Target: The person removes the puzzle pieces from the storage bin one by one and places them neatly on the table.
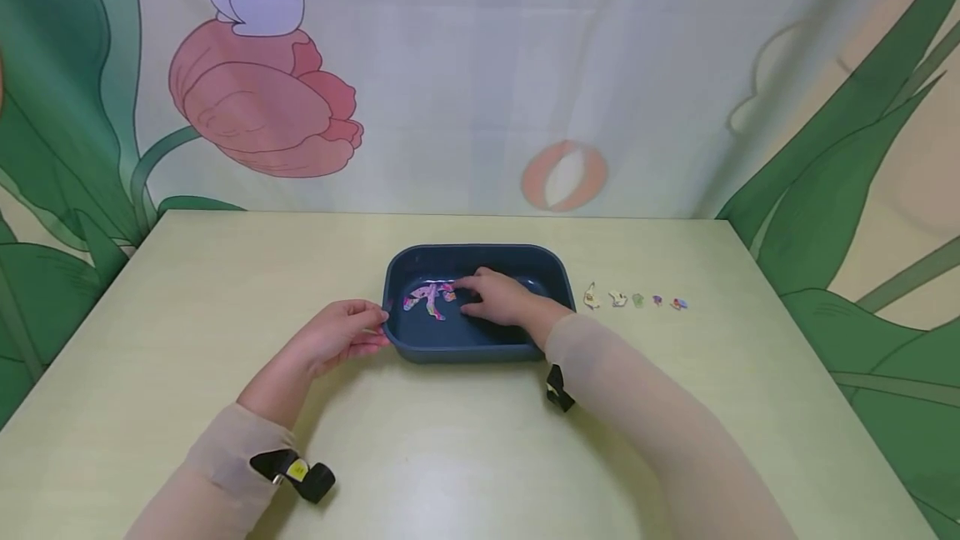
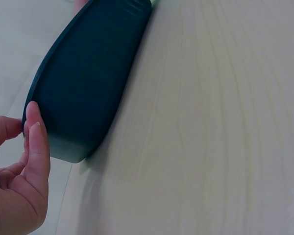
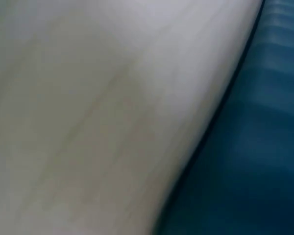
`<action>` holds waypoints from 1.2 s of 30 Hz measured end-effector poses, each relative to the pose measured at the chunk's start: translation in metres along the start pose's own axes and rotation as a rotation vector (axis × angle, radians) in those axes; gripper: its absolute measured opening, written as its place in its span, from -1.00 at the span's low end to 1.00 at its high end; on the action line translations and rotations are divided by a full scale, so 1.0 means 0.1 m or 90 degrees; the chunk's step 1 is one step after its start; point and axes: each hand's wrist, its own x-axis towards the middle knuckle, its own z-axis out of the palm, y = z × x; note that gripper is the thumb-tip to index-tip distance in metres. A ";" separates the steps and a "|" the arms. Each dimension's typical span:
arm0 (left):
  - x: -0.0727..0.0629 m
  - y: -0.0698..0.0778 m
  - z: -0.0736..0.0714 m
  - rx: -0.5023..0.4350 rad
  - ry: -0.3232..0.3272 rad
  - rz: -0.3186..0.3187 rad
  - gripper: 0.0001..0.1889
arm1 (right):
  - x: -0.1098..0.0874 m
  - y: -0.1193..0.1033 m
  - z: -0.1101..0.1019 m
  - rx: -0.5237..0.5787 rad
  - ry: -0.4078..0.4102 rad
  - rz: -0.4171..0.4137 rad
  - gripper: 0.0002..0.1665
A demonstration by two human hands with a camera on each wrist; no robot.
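A dark blue rectangular tray (image 1: 480, 352) with rounded corners sits on the table. At its left end my left hand (image 1: 348, 333) pinches the rim; in the left wrist view the thumb and fingers (image 2: 37, 152) of that hand meet at the rim of the tray (image 2: 83, 73). My right hand (image 1: 498, 297) reaches down into the tray, index finger stretched leftward and thumb apart from it. Several pink and purple flat cut-outs (image 1: 431, 298) lie on the tray floor by those fingertips. Whether the fingertips touch one is too small to tell. The right wrist view does not show the hand.
Right of the tray, several small flat cut-outs stand in a row: a pale yellow one (image 1: 591, 297), a white one (image 1: 618, 298), a green one (image 1: 637, 300), a purple one (image 1: 657, 301) and a multicoloured one (image 1: 678, 304). A printed curtain (image 1: 465, 90) hangs behind the table (image 1: 420, 457).
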 end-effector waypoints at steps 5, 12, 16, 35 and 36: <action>0.00 0.01 0.00 -0.004 -0.006 0.000 -0.67 | -0.02 -0.01 -0.02 0.011 0.046 -0.033 -0.65; 0.00 0.00 0.00 0.001 -0.001 -0.009 -0.66 | 0.01 -0.01 0.00 0.001 0.036 -0.070 -0.66; 0.00 0.00 -0.01 -0.003 -0.003 -0.007 -0.68 | 0.01 -0.01 0.02 -0.005 0.026 -0.081 -0.62; -0.02 0.00 0.00 -0.024 -0.021 0.017 -0.72 | 0.01 -0.01 0.00 0.009 0.065 -0.083 -0.77; -0.02 0.01 0.00 -0.024 -0.022 0.017 -0.72 | 0.01 -0.01 0.00 0.021 0.067 -0.084 -0.76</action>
